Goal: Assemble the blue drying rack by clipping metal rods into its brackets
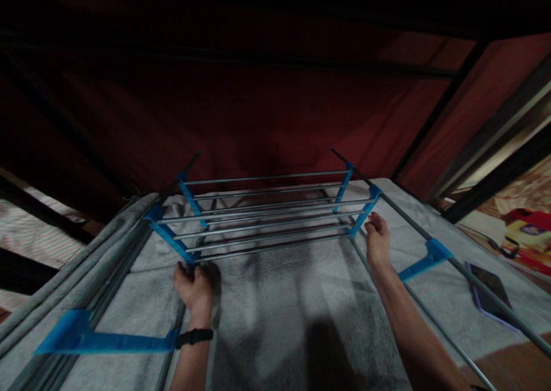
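Observation:
A metal rack with blue plastic brackets stands on a grey cloth, its several silver crossbars (275, 225) spanning two pairs of long grey poles. My left hand (193, 290), with a black band on the wrist, is just below the lower end of the left front bracket (172, 239). Its fingers are bent, with a gap between them and the thumb; whether they touch the pole is unclear. My right hand (377, 237) is beside the right front bracket (364, 213), fingers loosely curled and apart, holding nothing visible.
Nearer to me, another blue bracket (103, 340) is on the left poles and one (427, 259) on the right. A phone (491, 292) lies under the right pole. Dark red fabric (267, 115) hangs behind the rack on a dark frame. A red and yellow item (527, 236) lies far right.

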The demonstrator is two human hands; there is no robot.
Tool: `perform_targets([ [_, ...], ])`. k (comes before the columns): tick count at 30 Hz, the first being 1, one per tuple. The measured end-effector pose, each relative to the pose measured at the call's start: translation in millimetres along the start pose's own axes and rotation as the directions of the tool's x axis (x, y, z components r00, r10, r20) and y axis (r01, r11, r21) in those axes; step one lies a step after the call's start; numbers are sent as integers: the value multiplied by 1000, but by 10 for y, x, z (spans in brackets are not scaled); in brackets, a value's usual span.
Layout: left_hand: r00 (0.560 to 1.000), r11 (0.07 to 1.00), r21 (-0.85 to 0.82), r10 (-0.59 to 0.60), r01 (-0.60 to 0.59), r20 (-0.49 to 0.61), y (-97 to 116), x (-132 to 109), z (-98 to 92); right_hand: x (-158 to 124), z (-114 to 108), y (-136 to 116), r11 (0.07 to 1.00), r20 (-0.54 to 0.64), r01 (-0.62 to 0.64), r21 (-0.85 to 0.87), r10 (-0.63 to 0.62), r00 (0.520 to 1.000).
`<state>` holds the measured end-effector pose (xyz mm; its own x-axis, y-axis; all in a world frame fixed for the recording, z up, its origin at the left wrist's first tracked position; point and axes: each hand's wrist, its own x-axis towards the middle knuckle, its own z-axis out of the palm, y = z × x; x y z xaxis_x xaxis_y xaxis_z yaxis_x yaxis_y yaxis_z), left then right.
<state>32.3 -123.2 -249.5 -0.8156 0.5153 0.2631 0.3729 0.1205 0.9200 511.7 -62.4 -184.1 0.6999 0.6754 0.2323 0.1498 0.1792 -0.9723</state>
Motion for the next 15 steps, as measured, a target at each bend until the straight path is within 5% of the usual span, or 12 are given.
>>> perform_targets([
  [3, 978, 977, 57, 207, -206, -2, 276, -407, -96, 123, 26, -150, 997, -14, 54, -50, -55, 998],
  [6, 861, 869, -68, 494, -490, 122, 842, -813, -89, 236, 75, -244, 994, 3, 108, -10, -108, 994],
  [8, 708, 750, -183, 661, -636, 248, 1327, -1014, 33, 316, 129, -293, 987, 32, 158, 37, -159, 987],
  [10, 509, 634, -282, 758, -720, 407, 1826, -1163, 257, 388, 182, -326, 979, 67, 193, 63, -197, 978],
  [13, 239, 480, -353, 803, -803, 547, 2486, -1342, 726, 457, 227, -339, 982, 67, 183, 58, -186, 980],
  [15, 102, 396, -348, 771, -850, 628, 2828, -1457, 1063, 472, 229, -333, 986, 45, 161, 44, -163, 986],
])
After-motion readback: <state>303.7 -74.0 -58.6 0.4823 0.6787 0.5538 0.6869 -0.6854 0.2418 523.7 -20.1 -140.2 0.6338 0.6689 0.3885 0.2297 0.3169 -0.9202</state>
